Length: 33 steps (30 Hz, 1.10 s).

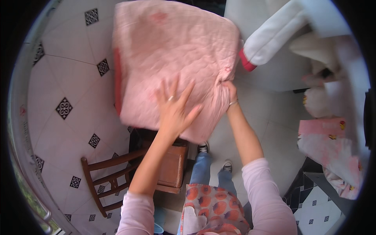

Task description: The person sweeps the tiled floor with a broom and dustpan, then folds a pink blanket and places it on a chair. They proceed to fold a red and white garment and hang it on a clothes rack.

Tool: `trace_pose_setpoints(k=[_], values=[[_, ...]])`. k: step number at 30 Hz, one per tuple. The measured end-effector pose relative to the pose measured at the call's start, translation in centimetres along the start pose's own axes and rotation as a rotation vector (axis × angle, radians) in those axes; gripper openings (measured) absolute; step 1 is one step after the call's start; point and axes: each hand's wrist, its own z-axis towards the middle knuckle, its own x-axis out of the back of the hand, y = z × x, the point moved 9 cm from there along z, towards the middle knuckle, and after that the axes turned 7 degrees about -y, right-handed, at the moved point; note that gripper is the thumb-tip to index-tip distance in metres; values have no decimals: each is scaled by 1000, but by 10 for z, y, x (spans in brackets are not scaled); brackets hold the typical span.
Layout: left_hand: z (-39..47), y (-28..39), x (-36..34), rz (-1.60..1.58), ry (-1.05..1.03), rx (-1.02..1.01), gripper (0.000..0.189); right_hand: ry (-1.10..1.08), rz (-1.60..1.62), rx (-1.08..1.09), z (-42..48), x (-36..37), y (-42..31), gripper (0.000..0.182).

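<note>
A pink quilted cloth cover [179, 55] is spread out before me, over something that it mostly hides. Flat on its lower middle lies my left hand [175, 110], fingers spread, a ring on one finger. At the cover's right edge my right hand [230, 89] grips a gathered bunch of the fabric, which wrinkles into folds around the fist. Some red material [117, 85] shows along the cover's left side.
A wooden chair [108, 164] stands below left, beside a brown wooden box-like piece [171, 167]. Upper right, a white padded item with a red end [261, 44] juts out over a pale surface. Pink and white patterned fabric [329, 141] lies at right.
</note>
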Motion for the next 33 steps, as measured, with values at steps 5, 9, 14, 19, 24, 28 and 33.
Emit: trace_pose_setpoints(k=[5,9,14,19,24,28,33], values=[[34,-82,-176,42,-299,164,60,324,-383,316,24,66,-4,52],[43,-109,-162,-457,-146,134,54,413,-429,280,18,95,4,57],[-37,-275,-137,-551,559,659,52,339,-269,-22,29,107,23,51],[9,-319,-191,-850,74,821,67,394,-287,-47,30,97,31,46],[6,-271,-233,-1271,-521,991,73,390,-252,-85,14,109,39,44],[-81,-284,-244,-1279,-474,953,69,202,-79,-33,-21,118,80,31],[-146,-291,-214,-1080,-104,1040,59,295,-428,36,-46,97,68,38]])
